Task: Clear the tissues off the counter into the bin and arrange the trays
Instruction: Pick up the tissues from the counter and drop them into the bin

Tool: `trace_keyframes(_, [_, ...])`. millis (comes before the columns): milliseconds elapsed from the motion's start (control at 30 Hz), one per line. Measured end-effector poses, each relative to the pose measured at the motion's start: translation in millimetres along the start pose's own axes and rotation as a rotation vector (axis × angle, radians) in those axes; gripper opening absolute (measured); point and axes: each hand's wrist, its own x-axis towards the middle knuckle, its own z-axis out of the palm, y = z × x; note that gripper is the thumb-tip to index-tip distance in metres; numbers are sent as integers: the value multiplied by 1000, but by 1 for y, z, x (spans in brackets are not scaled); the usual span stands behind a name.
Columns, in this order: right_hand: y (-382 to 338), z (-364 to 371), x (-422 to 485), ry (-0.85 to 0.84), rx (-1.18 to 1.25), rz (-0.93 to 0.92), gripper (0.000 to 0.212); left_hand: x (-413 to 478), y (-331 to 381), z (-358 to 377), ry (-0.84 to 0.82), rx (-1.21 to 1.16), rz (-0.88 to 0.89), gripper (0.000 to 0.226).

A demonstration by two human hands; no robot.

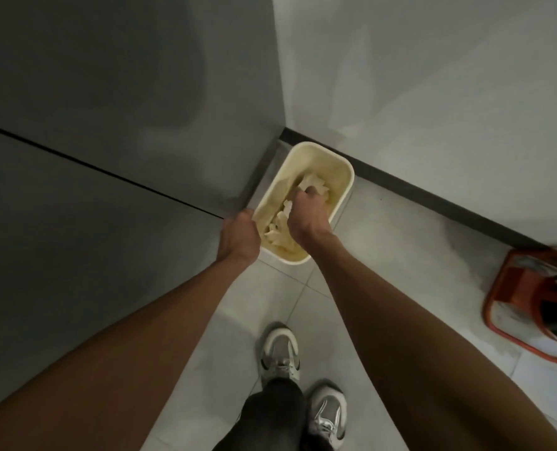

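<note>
From the head camera, looking down: the cream bin (334, 167) stands on the tiled floor (384, 252), tucked into the corner where the grey cabinet (108, 164) meets the wall (433, 92). The left hand (239, 237) curls its fingers over the bin's left rim, probably to steady it. The right hand (306, 216) reaches inside, its fingers bent down and closed on crumpled tissues (314, 182), apparently packing them in. More tissue lies along the bin's near end. The counter and trays are out of view, so that part looks undone.
</note>
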Motion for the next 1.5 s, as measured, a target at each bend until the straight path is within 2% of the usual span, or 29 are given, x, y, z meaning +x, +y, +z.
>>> trace_keyframes(133, [-1,4,-9,-51,-97,-27,49,-7,9,0,-35,-25,-52,27])
trace_keyframes(300, [-5,-21,-45,-75,-168,-50,48,-30,20,-28,-115,24,-74,39])
trace_keyframes(533, [-41,-85,-145,46,-206,-154,43,-120,34,-117,-54,-28,15,38])
trace_keyframes(833, [-146,-210,-384,161,-207,-392,35,-358,29,-282,138,-273,0,48])
trace_keyframes(1033, [-223,-258,-554,223,-152,-602,32,-553,-4,-387,350,-391,-42,44])
trace_keyframes(1267, [-310,-245,-719,177,-61,-835,31,-740,-77,-452,590,-417,-168,46])
trace_keyframes(1500, [-380,-159,-853,112,0,-1057,31,-881,-187,-465,776,-453,-280,42])
